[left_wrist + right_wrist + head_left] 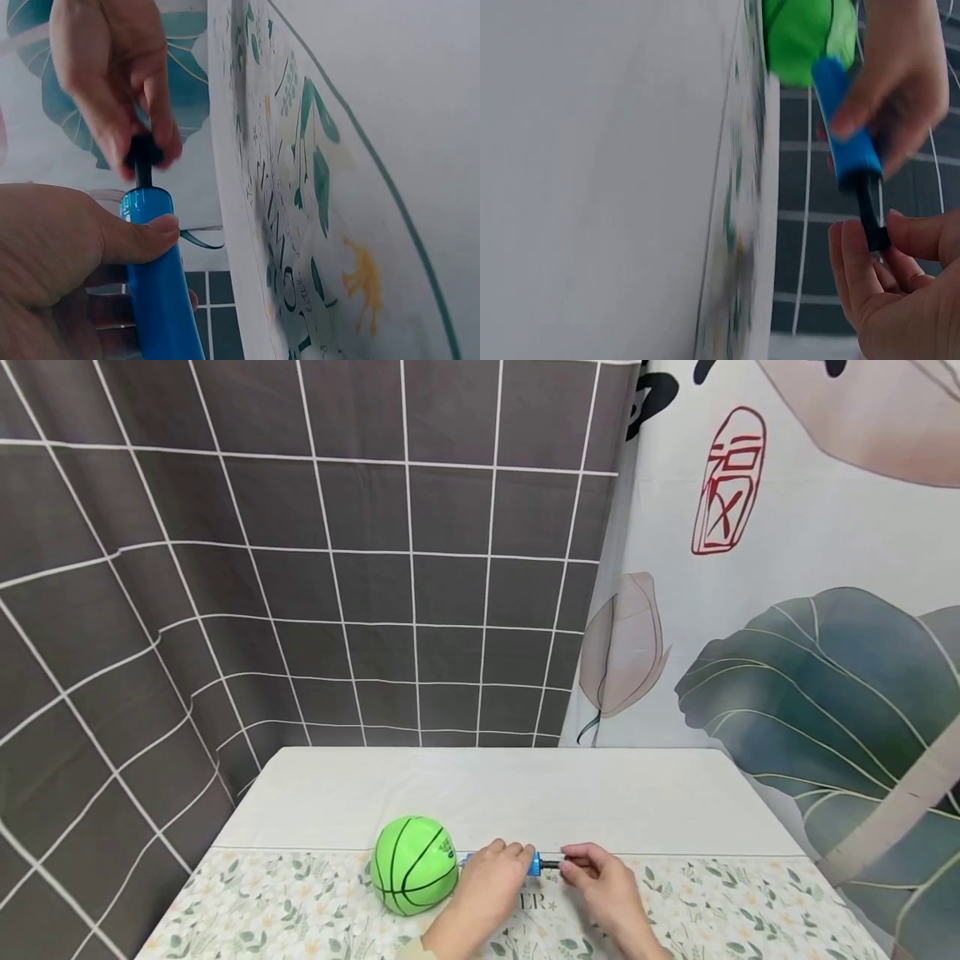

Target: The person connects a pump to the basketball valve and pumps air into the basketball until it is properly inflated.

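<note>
A blue hand pump [159, 289] lies sideways above the table, its end toward a green ball [414, 865] with black lines, marked like a basketball. My left hand [491, 885] grips the pump's blue barrel, the thumb laid along it. Out of the barrel's right end comes a black rod with a black handle [878, 238]. That handle is pinched between the thumb and fingers of my right hand [606, 889]. In the head view the left hand covers most of the barrel. Whether the pump's tip enters the ball cannot be made out.
A white table [495, 793] carries a flowered cloth [720, 902] across its near part. Behind it hangs a dark curtain [450, 585] with a white grid. To the right is a white hanging [675, 527] with leaf and bud prints.
</note>
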`<action>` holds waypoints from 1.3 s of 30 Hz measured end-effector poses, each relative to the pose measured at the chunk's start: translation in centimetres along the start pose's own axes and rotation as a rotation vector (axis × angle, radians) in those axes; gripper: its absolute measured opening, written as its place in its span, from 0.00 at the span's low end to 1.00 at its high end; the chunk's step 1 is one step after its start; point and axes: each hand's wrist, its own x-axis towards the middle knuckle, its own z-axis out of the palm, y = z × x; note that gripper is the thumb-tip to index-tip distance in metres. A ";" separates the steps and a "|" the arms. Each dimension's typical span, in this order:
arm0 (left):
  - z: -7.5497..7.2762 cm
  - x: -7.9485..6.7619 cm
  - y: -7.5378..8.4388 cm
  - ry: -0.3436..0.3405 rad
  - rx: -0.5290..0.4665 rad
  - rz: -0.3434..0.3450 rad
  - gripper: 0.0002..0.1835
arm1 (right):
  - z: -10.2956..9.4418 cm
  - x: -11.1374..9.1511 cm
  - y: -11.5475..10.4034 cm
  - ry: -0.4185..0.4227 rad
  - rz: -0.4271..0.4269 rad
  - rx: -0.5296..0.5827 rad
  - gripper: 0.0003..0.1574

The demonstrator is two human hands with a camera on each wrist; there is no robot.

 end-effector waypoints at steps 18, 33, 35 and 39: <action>0.0 -0.3 -0.5 0.025 -0.022 -0.055 0.21 | -5.4 1.1 1.6 -0.006 0.148 0.118 0.22; 0.1 -0.4 -0.7 0.006 0.001 -0.047 0.24 | -5.8 1.1 1.2 -0.026 0.157 0.131 0.24; 0.1 -0.3 -0.6 -0.003 0.009 -0.041 0.24 | -5.3 1.0 1.1 -0.011 0.141 0.113 0.22; 0.4 -0.1 -0.3 0.033 0.049 -0.010 0.23 | -3.2 0.7 0.5 0.038 0.094 0.069 0.18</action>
